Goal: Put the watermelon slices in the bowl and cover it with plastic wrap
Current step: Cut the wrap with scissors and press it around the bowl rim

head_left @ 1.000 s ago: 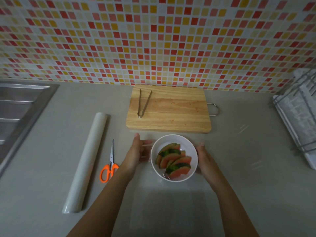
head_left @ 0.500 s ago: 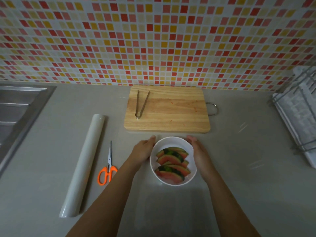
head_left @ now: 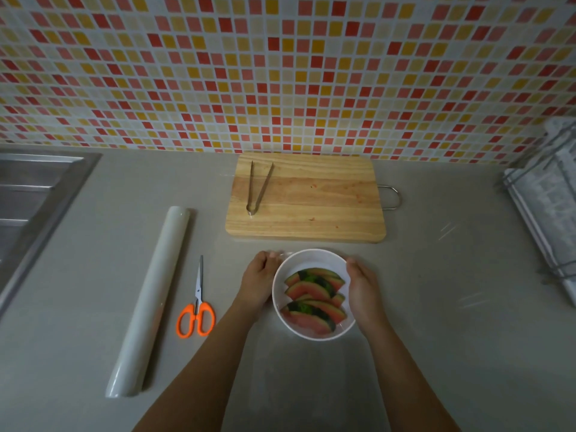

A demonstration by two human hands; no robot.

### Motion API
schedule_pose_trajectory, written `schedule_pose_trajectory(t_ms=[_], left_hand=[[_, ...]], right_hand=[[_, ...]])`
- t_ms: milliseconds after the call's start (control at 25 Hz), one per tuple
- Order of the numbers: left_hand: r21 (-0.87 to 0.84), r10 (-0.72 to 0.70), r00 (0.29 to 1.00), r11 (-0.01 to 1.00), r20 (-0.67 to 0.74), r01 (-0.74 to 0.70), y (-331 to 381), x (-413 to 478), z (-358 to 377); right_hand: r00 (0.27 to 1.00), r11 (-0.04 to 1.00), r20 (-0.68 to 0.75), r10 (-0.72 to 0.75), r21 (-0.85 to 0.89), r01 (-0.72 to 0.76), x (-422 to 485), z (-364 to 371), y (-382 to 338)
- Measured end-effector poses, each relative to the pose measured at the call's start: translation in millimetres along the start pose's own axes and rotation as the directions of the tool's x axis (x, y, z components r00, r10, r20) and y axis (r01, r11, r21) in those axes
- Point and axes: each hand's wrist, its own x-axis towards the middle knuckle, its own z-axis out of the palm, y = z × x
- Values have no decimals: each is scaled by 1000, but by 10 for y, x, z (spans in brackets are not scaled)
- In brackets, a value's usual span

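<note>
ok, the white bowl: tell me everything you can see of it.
The bowl is round, white and smooth; ceramic or plastic, can't tell. It stands upright on the grey counter, just in front of the wooden cutting board, not touching it. Inside lie overlapping watermelon slices, pink flesh, dark green rind. The left hand cups its left side, the right hand its right side with the thumb at the rim. Faint glints by the far-left rim hint at clear film; unsure.

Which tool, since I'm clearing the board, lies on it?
The tongs lie on the board. The orange-handled scissors lie off it, on the counter beside the wrap roll.
</note>
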Motion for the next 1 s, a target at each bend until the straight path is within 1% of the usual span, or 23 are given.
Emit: schedule_pose_trajectory(t_ms=[200,280,360,440,520,640,840,1000], left_hand=[[-128,-27,999,991,39,32,30,-28,4],[-143,-26,998,989,49,33,22,-33,-4],[-92,16,999,996,48,-12,14,-39,-7],[56,105,994,993,25,-107,8,-30,-15],[184,188,982,965,0,-184,2,-15,-27],[290,255,966,928,-45,-232,-33,13,-50],[274,222,974,941,-54,-199,-65,42,-26],[234,188,981,957,-47,-172,-84,34,-19]], right_hand=[[1000,1000,-15,-2,-14,2,9,-7,8],[1000,1000,-23,-3,-6,3,14,-4,9],[999,1000,-31,-12,-12,11,18,-3,-5],[999,1000,-36,-20,-16,20,18,-9,-7],[999,1000,-38,-22,-23,21,21,-16,4],[999,999,-43,-14,-36,12,27,-13,11],[999,999,-34,30,-25,-30,82,-43,18],[999,1000,-31,22,-14,-23,74,-24,13]])
